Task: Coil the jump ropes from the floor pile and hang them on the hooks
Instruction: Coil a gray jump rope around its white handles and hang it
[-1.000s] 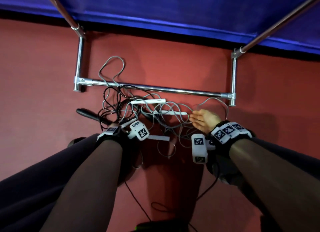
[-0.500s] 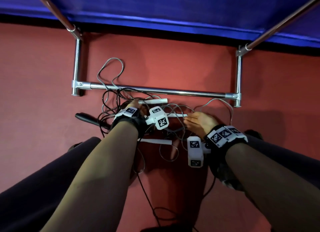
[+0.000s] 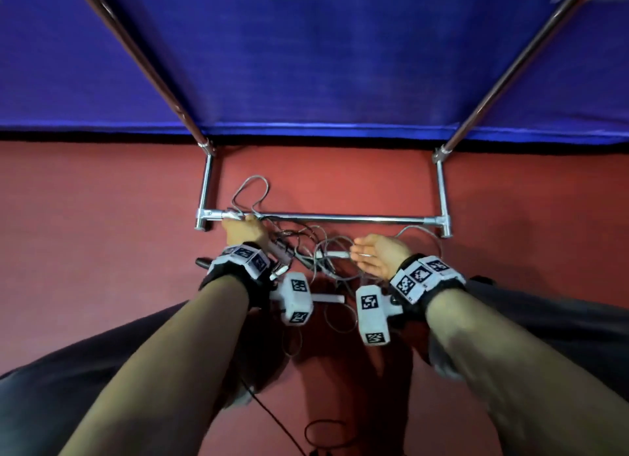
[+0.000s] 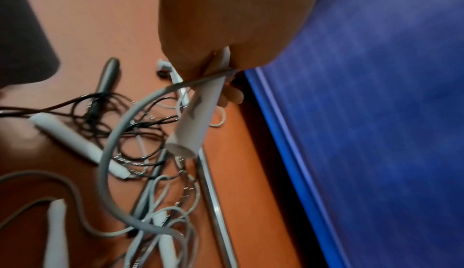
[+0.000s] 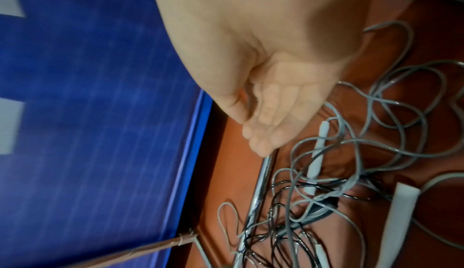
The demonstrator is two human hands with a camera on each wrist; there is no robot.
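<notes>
Grey and black cords lie tangled as a pile of jump ropes (image 3: 306, 251) on the red floor (image 3: 102, 251), against the near side of the chrome base bar (image 3: 340, 218) of a metal rack, between the person's two hands.

At the pile's left end, by the bar's left corner joint, the left hand (image 3: 245, 229) grips a white handle (image 4: 198, 113). The left wrist view shows that handle held in the fist with its butt end pointing down, lifted clear of the floor, and a grey cord (image 4: 113, 143) running from the top of the fist in a wide loop back into the tangle.

At the pile's right side the right hand (image 3: 379, 255) holds nothing: palm turned up, fingers (image 5: 266, 133) loosely extended and close together, just above a second white handle (image 5: 317, 153) that lies on the floor among grey loops. Whether the fingertips touch that handle or the cord cannot be told.

A third white handle (image 3: 328, 298) lies near the person, partly hidden behind the wrist cameras, and a black handle (image 3: 203, 262) pokes out left of the left wrist. Motion blur softens the wrist views, so which cord belongs to which handle cannot be traced. A blue mat (image 3: 306, 64) stands behind the rack; no hooks show.
</notes>
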